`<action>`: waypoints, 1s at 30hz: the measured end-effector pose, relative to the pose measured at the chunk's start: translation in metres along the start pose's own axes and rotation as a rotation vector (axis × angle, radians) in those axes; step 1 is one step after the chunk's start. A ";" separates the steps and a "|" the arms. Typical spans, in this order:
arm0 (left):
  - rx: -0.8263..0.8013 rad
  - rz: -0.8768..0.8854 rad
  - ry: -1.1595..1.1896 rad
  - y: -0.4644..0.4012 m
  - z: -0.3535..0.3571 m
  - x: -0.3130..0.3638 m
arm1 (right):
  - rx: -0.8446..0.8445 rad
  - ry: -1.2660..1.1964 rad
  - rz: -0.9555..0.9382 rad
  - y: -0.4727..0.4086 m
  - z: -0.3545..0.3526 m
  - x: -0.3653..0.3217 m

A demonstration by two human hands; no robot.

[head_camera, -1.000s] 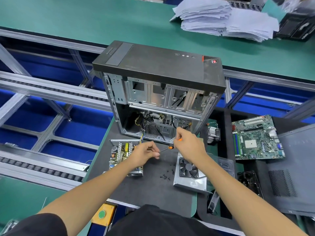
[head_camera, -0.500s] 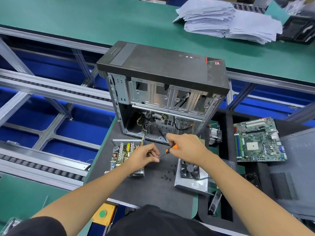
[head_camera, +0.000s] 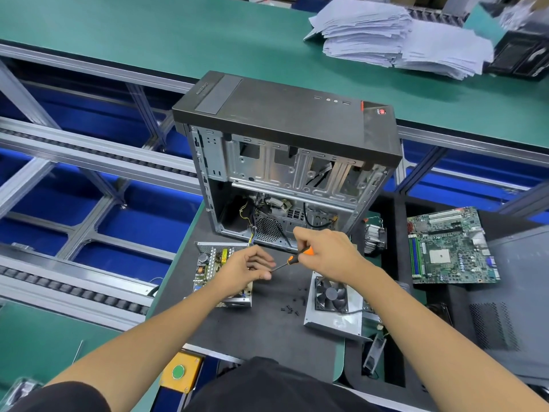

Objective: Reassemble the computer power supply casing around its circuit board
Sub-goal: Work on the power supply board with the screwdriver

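Power supply circuit board (head_camera: pixel 214 267) sat flat on the table (head_camera: pixel 267 325), long axis running near-to-far, partly under the left hand (head_camera: pixel 248 270), which pinched the screwdriver (head_camera: pixel 292 258) tip. Right hand (head_camera: pixel 325 252) gripped its handle; fan cover (head_camera: pixel 334 307) lay to the right.

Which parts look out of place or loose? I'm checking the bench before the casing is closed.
Small black screws lie scattered loose on the mat, between the open board and the fan cover. The cover lies apart from the board, tilted, its right edge off the mat. Nothing looks damaged.
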State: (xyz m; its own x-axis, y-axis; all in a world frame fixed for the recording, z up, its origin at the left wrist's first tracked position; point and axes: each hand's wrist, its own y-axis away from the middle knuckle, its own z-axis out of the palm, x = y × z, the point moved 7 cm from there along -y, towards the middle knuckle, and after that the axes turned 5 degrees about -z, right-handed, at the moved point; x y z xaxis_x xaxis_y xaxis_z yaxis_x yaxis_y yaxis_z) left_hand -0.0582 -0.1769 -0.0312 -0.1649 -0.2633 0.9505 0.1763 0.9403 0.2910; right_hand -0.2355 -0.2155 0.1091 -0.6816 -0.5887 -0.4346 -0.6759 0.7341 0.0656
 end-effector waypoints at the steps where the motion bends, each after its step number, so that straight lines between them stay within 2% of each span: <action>1: -0.001 -0.010 0.016 0.000 -0.002 -0.001 | 0.000 -0.017 0.018 0.000 0.001 0.002; 6: -0.023 -0.055 0.029 -0.001 -0.011 -0.002 | 0.009 -0.051 0.064 0.003 0.004 0.007; 12: -0.080 -0.051 -0.132 -0.003 -0.010 -0.003 | 0.022 -0.076 0.064 0.002 0.000 0.010; 17: -0.060 -0.050 -0.247 -0.004 -0.009 -0.003 | 0.010 -0.083 0.061 0.001 0.001 0.009; 22: -0.060 -0.044 -0.278 -0.001 -0.011 -0.002 | 0.029 -0.091 0.037 0.000 0.002 0.008; 30: -0.125 -0.030 -0.318 0.001 -0.004 -0.001 | -0.032 0.058 -0.076 -0.002 0.008 -0.007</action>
State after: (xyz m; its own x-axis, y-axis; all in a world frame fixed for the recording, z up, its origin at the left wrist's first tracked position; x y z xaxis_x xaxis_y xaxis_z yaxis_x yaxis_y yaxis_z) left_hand -0.0535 -0.1764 -0.0316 -0.4631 -0.1919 0.8653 0.2806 0.8943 0.3485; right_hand -0.2274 -0.2099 0.1050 -0.6425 -0.6616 -0.3866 -0.7342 0.6760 0.0633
